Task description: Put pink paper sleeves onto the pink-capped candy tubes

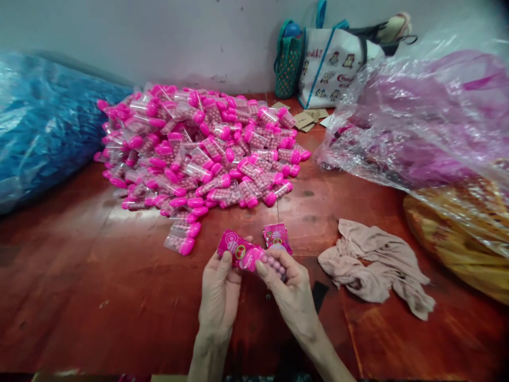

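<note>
My left hand (220, 291) and my right hand (287, 285) meet low in the middle of the red table (79, 276). Together they grip a clear tube of pink candy balls (265, 261) with a pink cap, partly wrapped in a pink printed label (234, 248). The left fingers pinch the label end; the right fingers close round the tube. A stack of more pink labels (277, 235) lies just beyond my right hand. A big heap of like pink-capped tubes (199, 148) fills the table behind.
A crumpled beige cloth (374, 265) lies right of my hands. A blue plastic sack (40, 127) lies far left, a clear sack of pink stuff (429, 116) and a yellow sack (457, 239) at right. Two tote bags (330, 63) stand by the wall.
</note>
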A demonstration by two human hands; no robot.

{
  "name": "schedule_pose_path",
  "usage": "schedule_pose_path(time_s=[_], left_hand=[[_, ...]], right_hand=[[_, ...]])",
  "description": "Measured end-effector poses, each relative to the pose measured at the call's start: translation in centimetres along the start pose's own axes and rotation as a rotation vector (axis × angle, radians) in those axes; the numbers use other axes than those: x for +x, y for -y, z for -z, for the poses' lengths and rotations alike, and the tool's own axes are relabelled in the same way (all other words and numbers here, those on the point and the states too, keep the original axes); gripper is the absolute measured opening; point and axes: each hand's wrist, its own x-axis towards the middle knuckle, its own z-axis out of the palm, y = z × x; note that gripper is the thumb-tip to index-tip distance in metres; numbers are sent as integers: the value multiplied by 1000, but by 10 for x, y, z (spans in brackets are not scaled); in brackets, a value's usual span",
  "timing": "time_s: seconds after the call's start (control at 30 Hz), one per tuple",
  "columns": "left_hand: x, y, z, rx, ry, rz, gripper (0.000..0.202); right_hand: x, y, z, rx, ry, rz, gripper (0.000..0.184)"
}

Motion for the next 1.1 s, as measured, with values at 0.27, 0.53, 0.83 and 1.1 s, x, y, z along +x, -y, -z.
schedule_pose_path(time_s=[0.27,0.53,0.83,1.1], left_hand=[[1,4,-6,-9,48,68,30],[-5,15,-7,-63,141,144,30],[-4,3,-6,-5,187,179,19],[-9,16,-13,15,159,190,16]], right_hand=[[-3,-8,-7,-138,-68,126,18],[-6,-8,-16,-14,-23,67,16],[-12,-1,-13,-121,64,90,15],[-11,-5,-15,-201,-25,106,19]])
